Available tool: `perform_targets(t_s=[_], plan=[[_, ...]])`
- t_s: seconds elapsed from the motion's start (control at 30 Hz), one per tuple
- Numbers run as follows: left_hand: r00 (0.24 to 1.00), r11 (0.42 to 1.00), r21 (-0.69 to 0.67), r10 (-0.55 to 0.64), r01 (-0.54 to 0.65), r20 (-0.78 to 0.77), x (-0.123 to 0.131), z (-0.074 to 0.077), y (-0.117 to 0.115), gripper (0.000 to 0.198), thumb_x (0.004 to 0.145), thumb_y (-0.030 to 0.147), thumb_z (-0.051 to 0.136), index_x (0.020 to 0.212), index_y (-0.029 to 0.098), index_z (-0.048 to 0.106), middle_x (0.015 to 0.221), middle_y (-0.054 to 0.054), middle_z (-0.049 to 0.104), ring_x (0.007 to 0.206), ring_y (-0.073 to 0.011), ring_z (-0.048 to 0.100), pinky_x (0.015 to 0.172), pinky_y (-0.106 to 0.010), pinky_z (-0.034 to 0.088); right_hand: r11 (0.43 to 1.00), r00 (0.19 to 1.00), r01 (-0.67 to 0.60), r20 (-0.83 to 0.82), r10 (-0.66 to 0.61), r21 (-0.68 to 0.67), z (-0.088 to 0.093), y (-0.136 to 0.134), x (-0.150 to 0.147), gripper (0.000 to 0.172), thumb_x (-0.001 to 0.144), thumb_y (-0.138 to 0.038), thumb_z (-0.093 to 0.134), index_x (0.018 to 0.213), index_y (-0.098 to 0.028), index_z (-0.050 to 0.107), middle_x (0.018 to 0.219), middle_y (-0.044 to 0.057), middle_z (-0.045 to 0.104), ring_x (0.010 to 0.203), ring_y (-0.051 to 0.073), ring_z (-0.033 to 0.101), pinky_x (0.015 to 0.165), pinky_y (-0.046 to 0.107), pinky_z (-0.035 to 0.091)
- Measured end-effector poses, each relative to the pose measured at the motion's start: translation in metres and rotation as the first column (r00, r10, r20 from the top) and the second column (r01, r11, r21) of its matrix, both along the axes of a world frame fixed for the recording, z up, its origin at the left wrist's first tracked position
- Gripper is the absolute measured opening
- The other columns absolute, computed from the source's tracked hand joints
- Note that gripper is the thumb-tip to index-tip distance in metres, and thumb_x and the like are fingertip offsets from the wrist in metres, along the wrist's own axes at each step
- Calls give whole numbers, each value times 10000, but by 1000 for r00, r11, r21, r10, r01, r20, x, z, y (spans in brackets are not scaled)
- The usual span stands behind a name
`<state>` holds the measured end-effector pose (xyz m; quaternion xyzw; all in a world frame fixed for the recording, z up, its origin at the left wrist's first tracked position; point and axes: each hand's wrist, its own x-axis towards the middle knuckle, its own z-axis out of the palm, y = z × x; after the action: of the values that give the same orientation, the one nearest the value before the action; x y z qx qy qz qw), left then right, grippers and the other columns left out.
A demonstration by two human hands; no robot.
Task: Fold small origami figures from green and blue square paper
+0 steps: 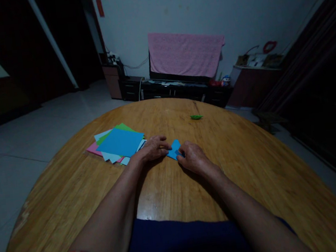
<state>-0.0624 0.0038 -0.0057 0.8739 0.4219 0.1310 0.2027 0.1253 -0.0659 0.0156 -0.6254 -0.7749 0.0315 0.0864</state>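
Can't read the red strip (pixel 100 6) on the wall (pixel 171 3), way too dim, but the folded blue paper (pixel 175 146) sits on the shiny wood table (pixel 170 191), partly hidden where the right hand (pixel 193 155) pinches it and the left hand (pixel 154 147), fingers half-curled, grip unclear, touches its edge.

Left forearm (pixel 119 203) and right forearm (pixel 246 198) stretched forward, angled inward. Left hand (pixel 154 148) held palm-down, fingers (pixel 161 138) extended; right hand (pixel 193 156) held near it, fingers curled inward.
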Motion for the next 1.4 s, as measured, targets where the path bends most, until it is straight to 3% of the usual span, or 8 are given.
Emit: perform_targets(t_s=[0.43,0.77,1.03,1.23,1.4], plan=[[998,999,-38,-1,-1,-59,1,10,-6,314,862,412,520,1108,295,676,1431,-51,452,1297,-265,423,1075,-407,319,1000,1000,-3,-7,3,-8,1,2,3,126,781,-235,564,745,-159,657,827,89,658,730,176,580,612,266,344],[998,999,18,-29,30,-54,-1,-1,-2,337,840,458,552,1111,290,661,1419,-54,442,1285,-262,428,1070,-393,320,1000,1000,-3,7,3,-31,2,3,2,136,775,-229,559,724,-159,663,792,93,659,698,174,579,573,265,318],[998,999,-49,-5,2,-55,-1,7,-6,341,850,486,534,1112,303,654,1442,-50,423,1324,-259,382,1087,-402,297,999,1000,-9,21,9,-32,6,1,1,156,793,-235,561,727,-147,672,818,112,662,724,187,588,601,271,349],[999,1000,-25,-7,6,-54,-1,3,-6,399,786,533,606,1109,303,647,1448,-51,409,1304,-283,392,1073,-425,303,1000,1000,-9,-4,9,-21,3,3,2,151,785,-239,576,730,-145,680,832,124,668,733,199,601,602,277,363],[998,1000,3,-20,21,-63,-1,1,-4,389,790,516,607,1109,297,645,1433,-56,422,1294,-287,399,1060,-421,312,991,1000,15,-5,-16,-131,10,3,4,178,790,-237,561,726,-156,705,741,98,681,651,180,604,558,270,340]])
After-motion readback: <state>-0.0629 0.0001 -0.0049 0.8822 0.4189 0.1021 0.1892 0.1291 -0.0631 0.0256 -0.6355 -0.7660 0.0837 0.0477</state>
